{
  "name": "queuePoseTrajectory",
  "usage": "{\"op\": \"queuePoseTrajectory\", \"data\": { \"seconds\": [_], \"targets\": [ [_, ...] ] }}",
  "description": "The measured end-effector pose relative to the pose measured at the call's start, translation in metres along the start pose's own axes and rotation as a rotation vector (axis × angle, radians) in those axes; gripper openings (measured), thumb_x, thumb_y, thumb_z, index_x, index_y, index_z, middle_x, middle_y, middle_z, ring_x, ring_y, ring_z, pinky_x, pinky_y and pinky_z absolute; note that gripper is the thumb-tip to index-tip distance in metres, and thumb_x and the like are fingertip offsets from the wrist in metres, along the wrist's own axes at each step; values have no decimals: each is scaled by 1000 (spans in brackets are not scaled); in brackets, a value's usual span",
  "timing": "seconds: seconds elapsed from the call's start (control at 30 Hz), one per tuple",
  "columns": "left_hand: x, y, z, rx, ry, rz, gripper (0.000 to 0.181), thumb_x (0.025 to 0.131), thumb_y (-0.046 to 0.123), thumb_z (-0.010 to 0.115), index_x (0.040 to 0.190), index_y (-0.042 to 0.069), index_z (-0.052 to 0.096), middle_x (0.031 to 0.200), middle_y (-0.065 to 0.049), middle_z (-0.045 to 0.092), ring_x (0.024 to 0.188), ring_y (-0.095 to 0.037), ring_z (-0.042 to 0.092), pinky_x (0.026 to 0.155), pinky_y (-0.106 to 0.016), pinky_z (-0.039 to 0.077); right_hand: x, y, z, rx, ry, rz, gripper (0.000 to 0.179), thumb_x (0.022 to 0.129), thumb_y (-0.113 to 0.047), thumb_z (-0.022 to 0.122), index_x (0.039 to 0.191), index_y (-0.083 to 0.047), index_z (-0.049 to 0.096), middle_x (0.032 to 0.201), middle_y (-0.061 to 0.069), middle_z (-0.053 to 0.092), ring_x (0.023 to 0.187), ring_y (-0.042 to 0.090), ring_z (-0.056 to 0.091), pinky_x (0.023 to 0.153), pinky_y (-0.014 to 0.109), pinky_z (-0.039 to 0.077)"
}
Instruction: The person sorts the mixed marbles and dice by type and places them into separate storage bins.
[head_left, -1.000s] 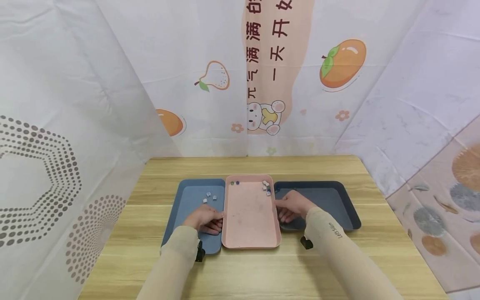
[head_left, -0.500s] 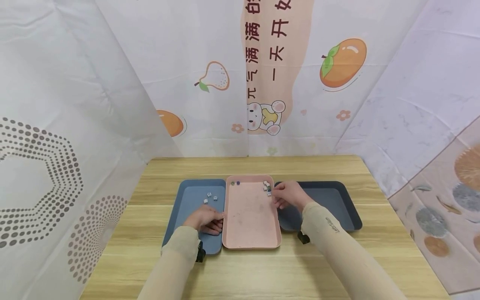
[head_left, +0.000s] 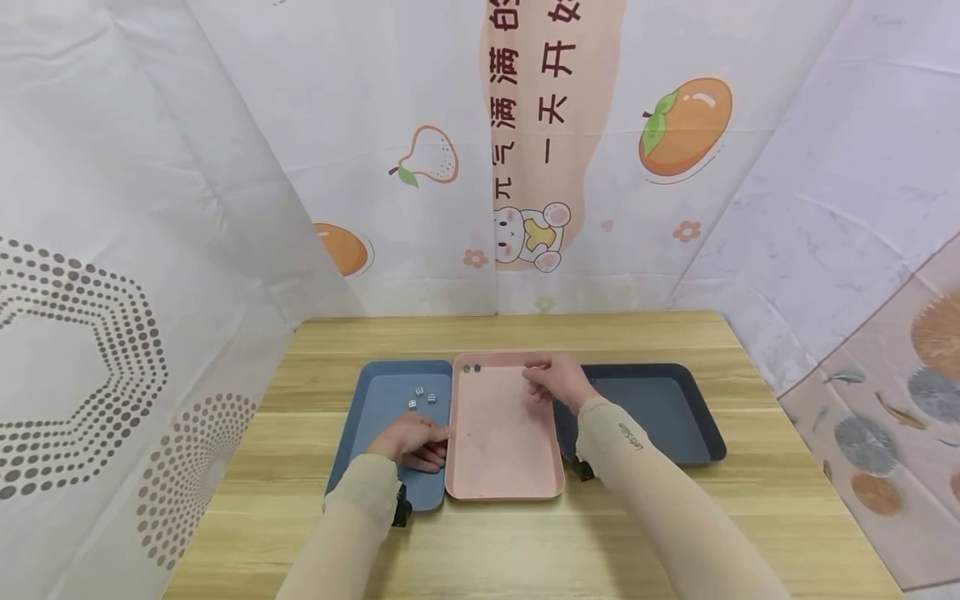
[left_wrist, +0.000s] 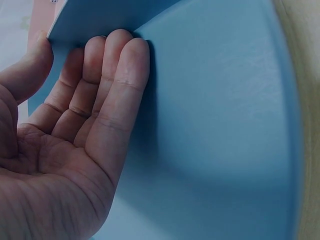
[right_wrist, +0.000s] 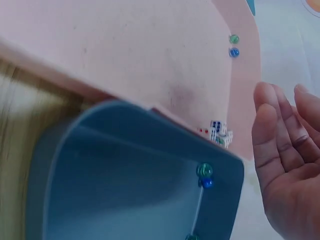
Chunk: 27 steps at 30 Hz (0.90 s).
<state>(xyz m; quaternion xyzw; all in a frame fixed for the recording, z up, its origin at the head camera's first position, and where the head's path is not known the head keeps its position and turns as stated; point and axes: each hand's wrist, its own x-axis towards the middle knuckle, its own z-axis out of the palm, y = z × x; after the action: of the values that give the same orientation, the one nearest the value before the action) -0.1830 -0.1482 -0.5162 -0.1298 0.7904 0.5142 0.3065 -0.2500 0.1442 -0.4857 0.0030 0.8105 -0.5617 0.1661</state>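
My left hand grips the right side wall of the light blue tray, thumb at the rim and fingers inside. Three white dice lie farther back in that tray. Over the far right part of the pink tray hovers my right hand, fingers loosely bent, nothing visible between them and the thumb. It covers a cluster of dice in the head view; the right wrist view shows them in the pink tray's corner. A green marble and a blue marble lie at its far left corner.
To the right stands a dark blue tray, with a green marble and a blue marble along its far wall. All three trays stand side by side on a wooden table. A printed curtain hangs behind.
My right hand has moved from the dark blue tray's near left side, forward and left, to over the pink tray's far right corner. My left hand has stayed at the light blue tray's wall.
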Motion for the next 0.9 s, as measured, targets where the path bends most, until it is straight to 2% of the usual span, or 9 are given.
{"op": "queuePoseTrajectory", "data": {
  "seconds": [0.17,0.3,0.57,0.67,0.73,0.9],
  "targets": [
    [1,-1,-1,-7,-5,8,32,99,30,70,92,-1,73,82,-13,70,69,-20,71,66,-37,63,5,-7,13,-30,20,0,40,99,-16,69,136,-2,64,74,9,69,65,20,66,65,36,58],
    [2,-1,-1,-5,-5,6,32,100,30,69,91,-1,73,82,-13,70,69,-19,70,67,-37,63,9,-11,22,2,7,30,41,99,-17,69,138,-4,64,77,10,69,64,18,62,65,35,56],
    [0,-1,0,-12,-11,11,31,100,28,69,92,-1,73,82,-14,70,69,-20,71,67,-37,63,23,-10,34,72,13,52,40,100,-17,68,139,-5,63,102,25,72,71,19,62,78,43,56],
    [0,-1,0,-10,-11,12,31,100,29,69,93,-1,72,82,-14,70,69,-20,71,66,-37,63,26,-8,38,100,25,55,40,100,-16,68,138,-6,64,100,24,71,72,18,61,79,43,55],
    [-1,-1,0,-9,-9,11,31,99,30,69,93,-1,72,82,-14,70,69,-20,71,66,-37,63,28,-5,41,108,36,60,39,99,-16,69,137,-7,65,94,21,71,72,19,60,77,40,54],
    [-3,1,0,-6,-3,12,31,100,30,69,93,0,72,83,-14,70,69,-20,71,66,-37,63,35,3,47,84,71,48,38,97,-15,71,135,-10,68,91,15,70,75,20,63,69,30,53]
  ]
}}
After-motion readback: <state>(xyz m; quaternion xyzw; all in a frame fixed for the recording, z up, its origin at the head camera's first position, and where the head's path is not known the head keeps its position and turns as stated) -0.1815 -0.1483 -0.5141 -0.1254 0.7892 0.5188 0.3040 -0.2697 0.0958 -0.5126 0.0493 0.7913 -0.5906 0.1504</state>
